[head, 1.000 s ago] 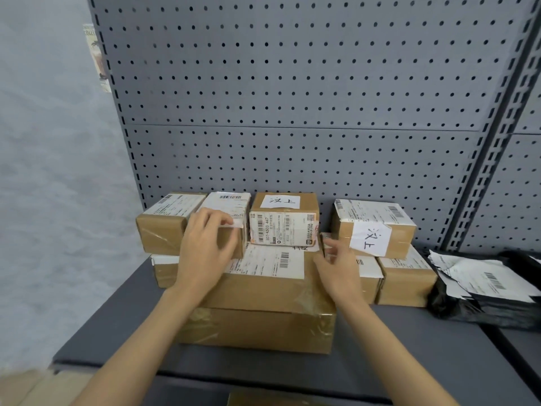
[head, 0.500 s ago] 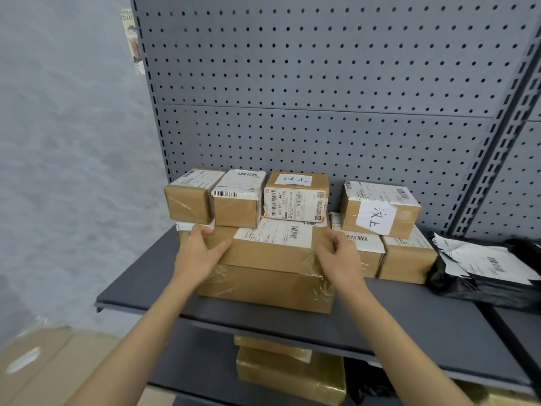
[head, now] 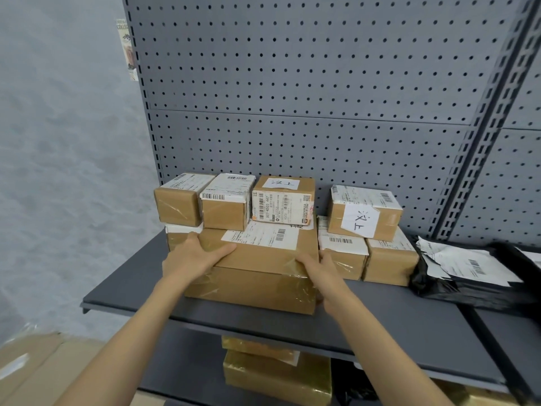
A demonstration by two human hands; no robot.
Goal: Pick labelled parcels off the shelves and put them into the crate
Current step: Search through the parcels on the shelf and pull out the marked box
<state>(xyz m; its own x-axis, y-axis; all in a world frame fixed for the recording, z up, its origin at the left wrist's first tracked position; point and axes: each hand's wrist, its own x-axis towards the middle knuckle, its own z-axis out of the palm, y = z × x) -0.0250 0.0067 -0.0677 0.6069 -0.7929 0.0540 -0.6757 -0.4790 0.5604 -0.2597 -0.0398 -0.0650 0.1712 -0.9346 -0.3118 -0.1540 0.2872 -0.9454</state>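
Gripping the large parcel (head: 257,276) at both ends, I log the hands as follows: left hand (head: 194,256) spread wide over its near left corner, thumb lying along the top edge; right hand (head: 317,269) cupped on its near right corner, fingers wrapped round the side. Item: flat brown carton, taped, white shipping label on top, resting on the grey shelf (head: 380,312) near its front edge. Stacked on its rear half: three small boxes in a row, the rightmost (head: 282,202) bearing a handwritten slip. I judge the two-corner hold suits the carton's width and keeps it level, since that upper row would slide if it tipped. Adjacent, just right: two small boxes side by side with a third box (head: 364,212) on top, also slip-marked. Further right: black mailer bags (head: 468,273) in a loose heap. Lower shelf: more wrapped cartons (head: 275,373). Crate: not in view; cardboard at lower left cannot be identified. Step in hand, by my reading: drawing the carton forward.
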